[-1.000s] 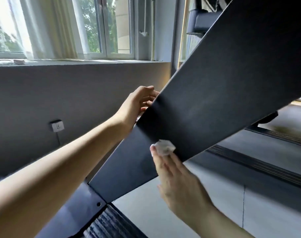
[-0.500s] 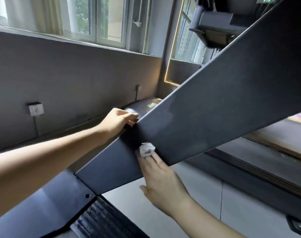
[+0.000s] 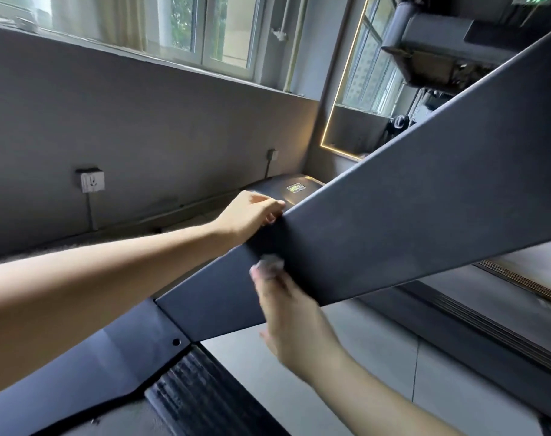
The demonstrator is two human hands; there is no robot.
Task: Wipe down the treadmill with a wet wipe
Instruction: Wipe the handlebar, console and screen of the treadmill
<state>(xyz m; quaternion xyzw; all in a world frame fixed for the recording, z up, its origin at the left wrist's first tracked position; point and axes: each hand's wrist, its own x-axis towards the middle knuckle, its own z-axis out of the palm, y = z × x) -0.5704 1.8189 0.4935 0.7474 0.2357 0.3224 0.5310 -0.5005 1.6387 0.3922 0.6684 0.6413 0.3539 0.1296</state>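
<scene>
A wide dark slanted upright (image 3: pixel 409 221) of the treadmill crosses the view from lower left to upper right. My left hand (image 3: pixel 249 215) grips its upper edge, fingers curled over the far side. My right hand (image 3: pixel 286 313) presses a small crumpled white wet wipe (image 3: pixel 269 264) flat against the upright's face with straight fingers; hand and wipe are motion-blurred. The treadmill's dark base cover (image 3: pixel 110 350) and ribbed belt (image 3: pixel 198 398) lie at the bottom left.
A grey wall (image 3: pixel 161 130) with a white socket (image 3: pixel 92 180) and cable stands close on the left, windows above it. Another treadmill's dark motor hood (image 3: pixel 286 190) sits behind the upright. A neighbouring machine's deck (image 3: pixel 488 313) lies on the grey floor at right.
My right hand slid the wipe down and left along the upright. My left hand kept its hold on the upper edge, shifting lower along it. The view tilted downward.
</scene>
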